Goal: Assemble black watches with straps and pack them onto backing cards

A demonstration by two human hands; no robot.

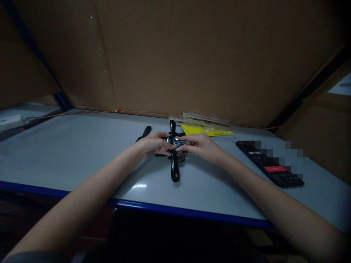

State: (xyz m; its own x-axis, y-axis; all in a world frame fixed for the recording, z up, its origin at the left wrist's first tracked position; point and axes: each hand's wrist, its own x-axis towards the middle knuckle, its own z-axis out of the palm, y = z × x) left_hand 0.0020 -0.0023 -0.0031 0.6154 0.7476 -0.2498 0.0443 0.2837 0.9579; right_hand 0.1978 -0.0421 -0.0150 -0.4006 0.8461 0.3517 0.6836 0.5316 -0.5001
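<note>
A black spokeshave (175, 170) with two handles and a shiny metal middle part is held just above the grey tabletop, one handle pointing away from me and the other toward me. My left hand (150, 144) grips its middle from the left, thumb laid over the metal. From the right, my right hand (201, 143) pinches at the same metal part with thumb and fingertips; small details there are hidden by the fingers. Behind my left hand another black handle (147, 130) sticks out, its other end covered. Dark parts (179, 158) show beneath the spokeshave, too shaded to name.
Clear plastic packaging (200, 118) and a yellow sheet (208, 130) lie at the back by the cardboard wall (164, 54). A phone (270, 164) lies on the right. Thin wires (82, 113) run along the rear. A blue edge (186, 212) borders the table's front.
</note>
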